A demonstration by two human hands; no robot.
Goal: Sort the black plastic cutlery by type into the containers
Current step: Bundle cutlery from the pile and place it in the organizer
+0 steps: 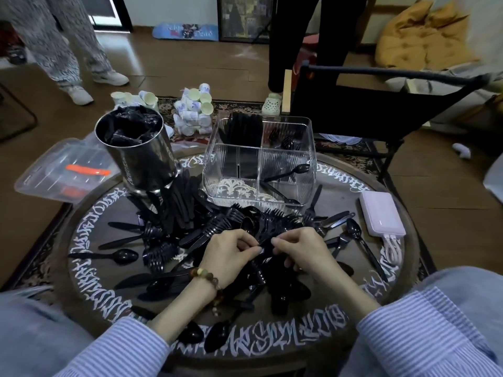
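Fingers of two hands pinching cutlery

Cutlery pile clogged the table middle; steel can blocked far left, clear organizer far center, open gap between them.

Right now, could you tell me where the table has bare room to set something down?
Bare patches: the table between the clear organizer and pink power bank, and along the near-left rim. The cutlery pile crowds the centre around both hands.
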